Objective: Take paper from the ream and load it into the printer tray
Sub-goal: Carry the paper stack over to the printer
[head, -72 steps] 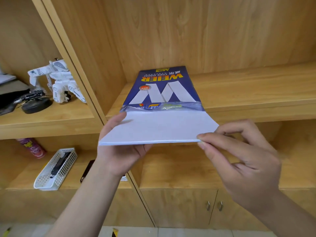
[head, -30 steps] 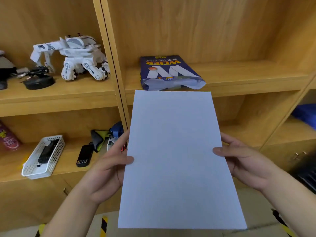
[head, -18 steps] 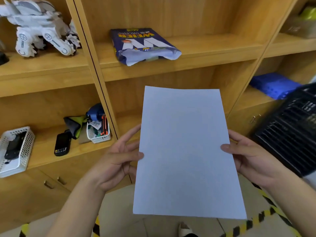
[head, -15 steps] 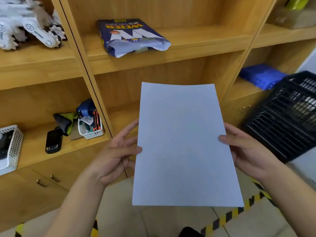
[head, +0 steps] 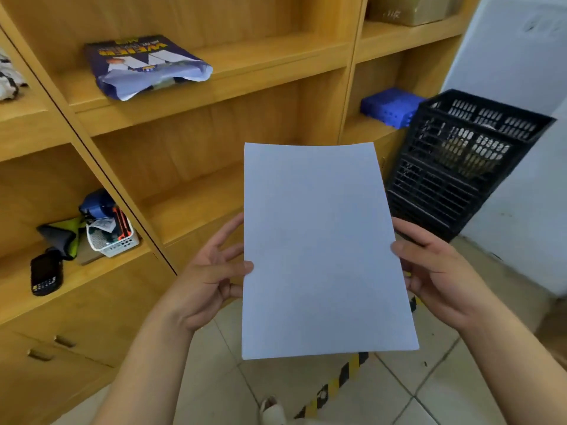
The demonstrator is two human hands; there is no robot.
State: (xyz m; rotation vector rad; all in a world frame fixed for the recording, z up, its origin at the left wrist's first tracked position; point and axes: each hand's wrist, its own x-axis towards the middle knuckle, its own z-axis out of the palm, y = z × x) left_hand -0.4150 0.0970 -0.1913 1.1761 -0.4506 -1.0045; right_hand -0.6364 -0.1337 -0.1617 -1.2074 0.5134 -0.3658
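Note:
I hold a stack of white paper [head: 322, 246] flat in front of me, long side running away from me. My left hand [head: 205, 277] grips its left edge with the thumb on top. My right hand [head: 429, 271] grips its right edge the same way. The blue ream wrapper [head: 144, 64], torn open at the near end, lies on a wooden shelf at the upper left. No printer or printer tray is in view.
Wooden shelving [head: 214, 96] fills the left and centre. A black plastic crate [head: 460, 161] leans at the right by a white wall. A blue box [head: 389, 105] sits on a right shelf. A white basket [head: 110, 237] and a black handheld device [head: 46, 274] lie lower left. Tiled floor with yellow-black tape [head: 334, 381] lies below.
The paper came out of the ream wrapper and is now held away from the shelf. My view has swung right and down, bringing the black crate and the floor into sight.

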